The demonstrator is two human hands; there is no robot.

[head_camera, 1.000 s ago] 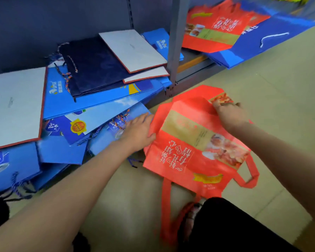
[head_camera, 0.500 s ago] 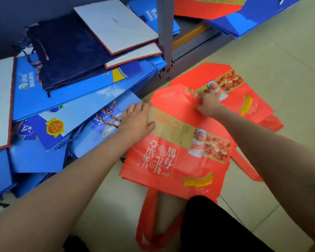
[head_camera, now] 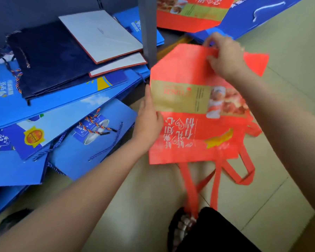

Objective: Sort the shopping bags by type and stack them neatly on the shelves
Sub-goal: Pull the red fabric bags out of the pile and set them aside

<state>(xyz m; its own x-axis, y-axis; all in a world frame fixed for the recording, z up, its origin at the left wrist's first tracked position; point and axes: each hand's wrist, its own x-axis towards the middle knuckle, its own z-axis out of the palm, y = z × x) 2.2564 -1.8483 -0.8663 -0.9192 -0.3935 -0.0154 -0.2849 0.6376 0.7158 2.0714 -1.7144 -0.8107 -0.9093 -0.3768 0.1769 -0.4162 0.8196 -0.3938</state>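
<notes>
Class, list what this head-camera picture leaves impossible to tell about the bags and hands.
- How many red bags are held: top one covers the rest.
- Left hand fingertips: behind the bag's edge.
- Small print on the gold band: blurred.
- Blue bags: cut by the left edge.
- Right hand grip: motion-blurred.

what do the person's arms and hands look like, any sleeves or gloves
Both arms are bare from the frame edge to the wrist, with no sleeve showing. The left hand and right hand wear no gloves. No watch, ring or bracelet can be made out; the right hand is somewhat blurred.
</notes>
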